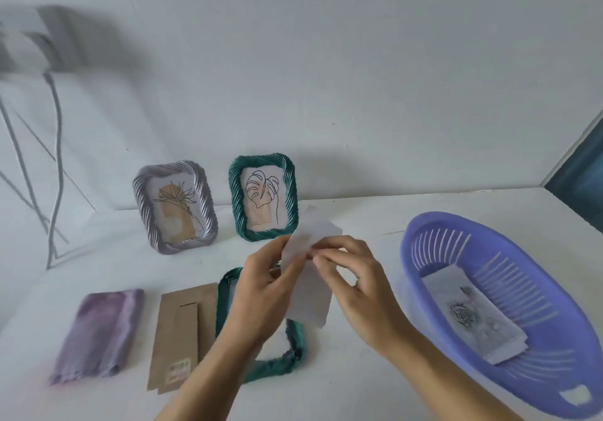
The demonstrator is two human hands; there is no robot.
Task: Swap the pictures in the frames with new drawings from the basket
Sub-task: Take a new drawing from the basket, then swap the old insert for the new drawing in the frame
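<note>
Both hands are raised over the middle of the worktop (pixel 339 384). The left hand (pixel 257 293) pinches the left edge of a white paper sheet (pixel 310 300). The right hand (pixel 359 287) pinches its upper right part, fingertips curled on it. The sheet hangs between them, blank side towards the camera.

- Directly below lies an open green frame (pixel 277 365), face down.
- A brown backing board (pixel 182 329) is just left of it, with a purple cloth (pixel 98 332) further left.
- At the right, the purple basket (pixel 522 384) holds a rose drawing (pixel 463 316).
- Standing at the far side are a lilac frame (pixel 176 205) and a second green frame (pixel 262 197).
</note>
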